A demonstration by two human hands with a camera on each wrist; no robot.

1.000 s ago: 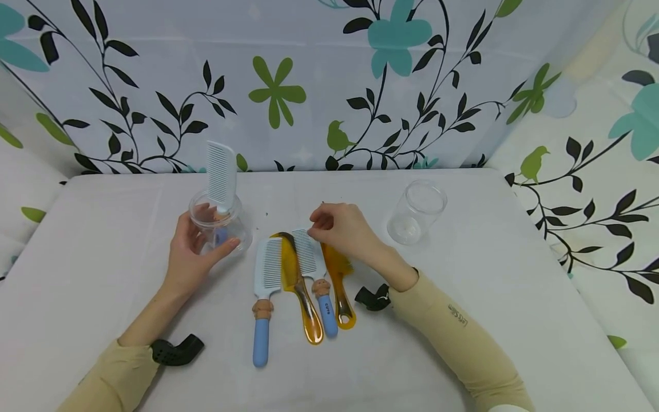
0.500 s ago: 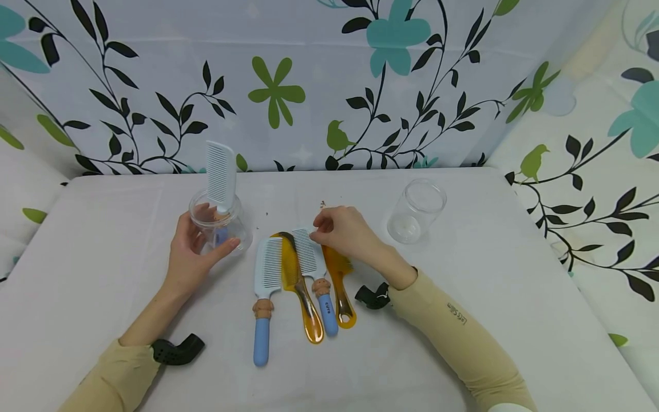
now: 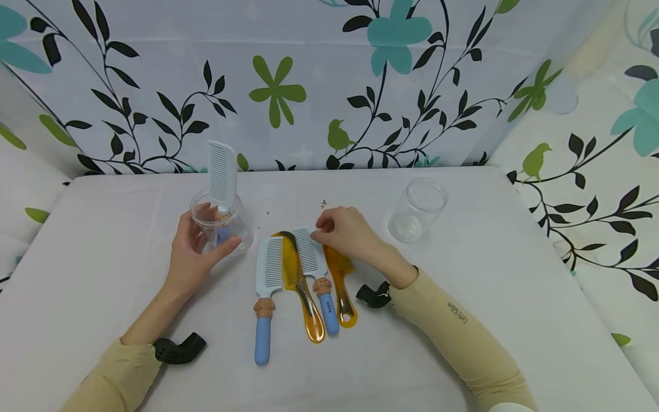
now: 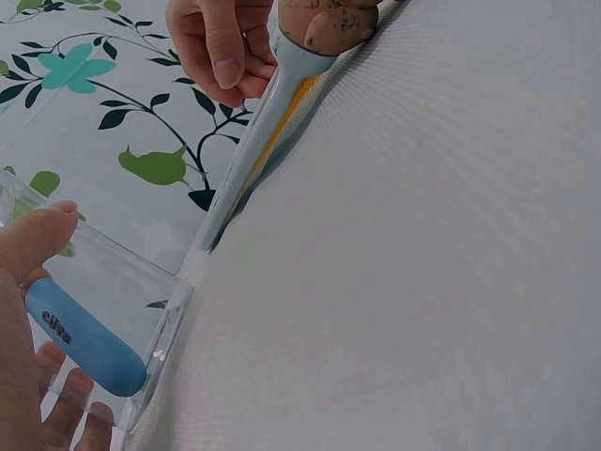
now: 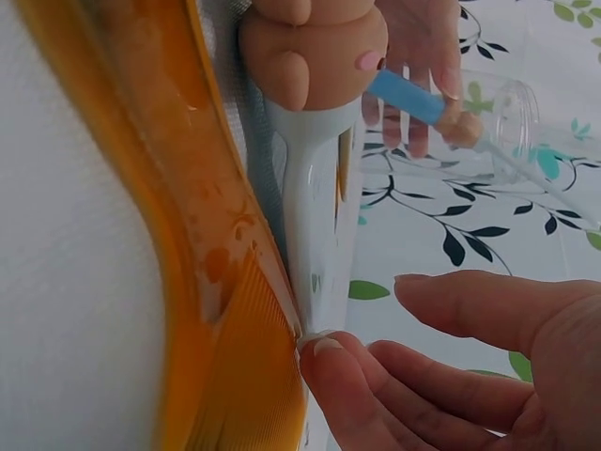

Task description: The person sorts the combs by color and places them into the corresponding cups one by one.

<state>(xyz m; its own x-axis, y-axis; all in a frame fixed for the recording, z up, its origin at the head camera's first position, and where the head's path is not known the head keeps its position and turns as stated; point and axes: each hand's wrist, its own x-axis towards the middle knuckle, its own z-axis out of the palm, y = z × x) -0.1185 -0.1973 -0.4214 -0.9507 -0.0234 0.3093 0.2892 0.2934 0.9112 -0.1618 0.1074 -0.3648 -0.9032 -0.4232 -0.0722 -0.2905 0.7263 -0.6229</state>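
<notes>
My left hand [image 3: 193, 246] grips a clear plastic jar [image 3: 244, 232] at the table's left. A pale blue comb [image 3: 222, 177] stands in the jar, teeth end up; its blue handle [image 4: 89, 338] shows through the wall in the left wrist view. My right hand [image 3: 347, 230] is at the toothed end of another blue comb [image 3: 326, 309], which lies flat. In the right wrist view a fingertip [image 5: 333, 362] touches that comb's edge, with the thumb apart. Beside it lie two amber combs [image 3: 311, 317] [image 3: 346, 315] and a further blue comb [image 3: 262, 337].
A second clear jar [image 3: 418, 212] stands on the right of the white table [image 3: 463, 274]. Small brown specks [image 3: 324, 203] lie behind the right hand. Black wrist mounts [image 3: 180, 349] sit at both cuffs. Patterned cloth [image 3: 278, 91] hangs behind the table.
My right hand has shifted slightly to the right and toward me, uncovering the brown specks behind it. The left hand, jar and combs stay as they were.
</notes>
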